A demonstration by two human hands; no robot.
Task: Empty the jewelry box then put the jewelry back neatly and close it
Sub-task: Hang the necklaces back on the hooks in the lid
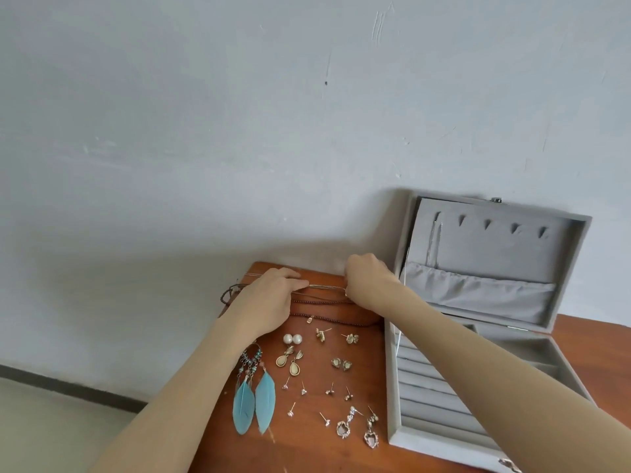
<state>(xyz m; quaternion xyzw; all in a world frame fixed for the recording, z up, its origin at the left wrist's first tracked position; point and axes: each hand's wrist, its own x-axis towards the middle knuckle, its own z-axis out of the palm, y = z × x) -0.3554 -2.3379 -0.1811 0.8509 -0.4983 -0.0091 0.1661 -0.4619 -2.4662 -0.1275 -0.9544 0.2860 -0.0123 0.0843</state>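
The grey velvet jewelry box [392,397] stands open on the right of the wooden table [307,452], its lid leaning against the wall. One thin chain [433,240] hangs inside the lid. My left hand [269,298] and my right hand [368,278] pinch a thin silver necklace [326,286] stretched straight between them near the table's far edge. Brown bead necklaces [324,303] lie just in front of it. Nearer to me lie blue feather earrings [254,401], pearl studs [293,339], cream drop earrings [290,361] and several small studs [327,392].
A pale grey wall [239,114] rises directly behind the table. The table's left edge drops to a light floor [51,428] with a dark baseboard. The box's ring rolls [426,404] and side compartments hold nothing visible. Heart-shaped dangle earrings [356,426] lie near the front.
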